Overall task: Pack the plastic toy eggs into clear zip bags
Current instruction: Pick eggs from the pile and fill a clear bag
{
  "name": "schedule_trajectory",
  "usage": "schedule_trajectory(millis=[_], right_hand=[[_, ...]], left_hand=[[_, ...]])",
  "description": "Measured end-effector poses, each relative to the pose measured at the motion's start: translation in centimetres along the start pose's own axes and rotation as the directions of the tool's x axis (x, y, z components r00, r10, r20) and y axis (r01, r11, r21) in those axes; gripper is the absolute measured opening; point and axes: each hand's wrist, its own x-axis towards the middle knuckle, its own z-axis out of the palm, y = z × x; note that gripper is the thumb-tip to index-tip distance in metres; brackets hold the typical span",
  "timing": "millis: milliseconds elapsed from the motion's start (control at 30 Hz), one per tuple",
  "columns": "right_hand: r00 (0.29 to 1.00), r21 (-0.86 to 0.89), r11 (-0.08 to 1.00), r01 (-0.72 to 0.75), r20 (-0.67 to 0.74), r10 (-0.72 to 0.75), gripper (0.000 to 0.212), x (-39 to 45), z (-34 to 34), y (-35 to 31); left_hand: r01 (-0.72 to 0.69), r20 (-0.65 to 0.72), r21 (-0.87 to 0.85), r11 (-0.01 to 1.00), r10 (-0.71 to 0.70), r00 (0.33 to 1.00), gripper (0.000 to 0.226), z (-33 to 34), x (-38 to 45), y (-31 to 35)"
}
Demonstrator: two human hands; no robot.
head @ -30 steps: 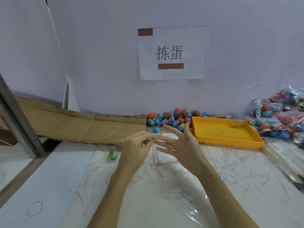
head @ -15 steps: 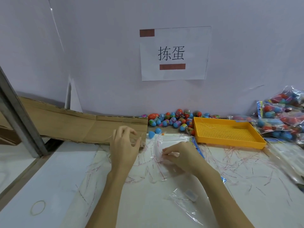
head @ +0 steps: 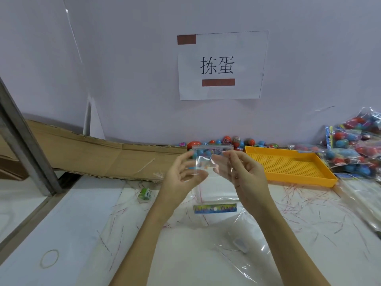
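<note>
Two bare hands are raised above the white bench [head: 82,234], and between them they hold one clear zip bag [head: 208,159] up in the air. The left hand [head: 181,178] pinches the left edge of the bag with thumb and fingertips, and the right hand [head: 245,174] pinches the right edge in the same way; the other fingers of both hands are loosely curled. The bag looks empty, and its zip strip is on top, at 12 o'clock from the hands.

Near the body, at 5 o'clock, loose clear plastic film [head: 247,250] lies on the bench. At 8 o'clock there is a rubber band [head: 49,258]. Thin red strips [head: 299,203] are scattered over the surface. Just under the hands lies a pile of flat clear bags [head: 218,195], and a printed colour card [head: 214,208] lies at its near edge. A small green object [head: 146,194] rests at 10 o'clock from it.

Farther away, at 2 o'clock, stands a yellow perforated tray [head: 288,164]. At 3 o'clock, filled bags of eggs [head: 354,147] are heaped at the right edge. At 12 o'clock, behind the held bag, the loose plastic toy eggs [head: 237,141] lie against the wall, red and blue mostly. At 10 o'clock, flattened brown cardboard [head: 92,155] runs along the wall. On the wall hangs a white paper sign [head: 221,66] with two printed characters.
</note>
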Motion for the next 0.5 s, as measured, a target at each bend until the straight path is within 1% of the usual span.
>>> schedule_trajectory(millis=[33, 100, 167, 200, 233, 267, 300, 333, 367, 433, 500], right_hand=[[0.999, 0.014, 0.999, -0.039, -0.003, 0.039, 0.023, 0.0, 0.0, 0.1], [0.995, 0.047, 0.994, -0.1, -0.008, 0.1, 0.024, 0.1, 0.0, 0.3], [0.992, 0.035, 0.993, -0.109, -0.054, 0.111, 0.023, 0.1, 0.1, 0.6], [0.99, -0.049, 0.995, -0.082, -0.122, 0.076, 0.021, 0.1, 0.2, 0.8], [0.98, -0.196, 0.98, -0.042, -0.201, 0.002, 0.017, 0.1, 0.2, 1.1], [0.96, -0.368, 0.93, 0.003, -0.258, -0.106, 0.015, 0.1, 0.3, 1.3], [0.94, -0.501, 0.864, 0.059, -0.263, -0.216, 0.013, 0.1, 0.4, 1.4], [0.926, -0.572, 0.809, 0.133, -0.219, -0.307, 0.012, 0.0, 0.5, 1.4], [0.92, -0.598, 0.774, 0.206, -0.151, -0.362, 0.011, 0.0, 0.6, 1.4], [0.924, -0.6, 0.743, 0.297, -0.015, -0.382, 0.013, -0.1, 0.9, 1.4], [0.93, -0.625, 0.705, 0.336, 0.103, -0.352, 0.016, -0.2, 1.1, 1.8]], left_hand=[[0.01, -0.006, -0.053, 0.999, -0.011, 1.0, 0.051, 0.0, 0.0, 0.2], [0.021, -0.014, -0.077, 0.997, -0.022, 1.0, 0.021, 0.0, -0.1, 0.3], [0.035, -0.025, -0.036, 0.999, -0.036, 0.999, 0.006, -0.3, -0.1, 0.2], [0.044, -0.032, 0.0, 0.999, -0.044, 0.998, 0.003, -0.5, -0.1, 0.1], [0.057, -0.039, 0.041, 0.998, -0.055, 0.998, 0.005, -0.6, 0.0, -0.1], [0.066, -0.042, 0.09, 0.994, -0.063, 0.997, 0.009, -0.8, 0.0, -0.2], [0.068, -0.038, 0.146, 0.987, -0.063, 0.997, 0.012, -1.0, 0.0, -0.4], [0.065, -0.025, 0.202, 0.977, -0.061, 0.998, 0.014, -1.0, 0.0, -0.5], [0.063, -0.01, 0.243, 0.968, -0.062, 0.998, 0.014, -1.0, 0.0, -0.7], [0.068, 0.016, 0.286, 0.956, -0.076, 0.997, 0.013, -1.0, 0.1, -0.9], [0.064, 0.034, 0.326, 0.943, -0.079, 0.996, 0.011, -1.0, 0.1, -1.0]])
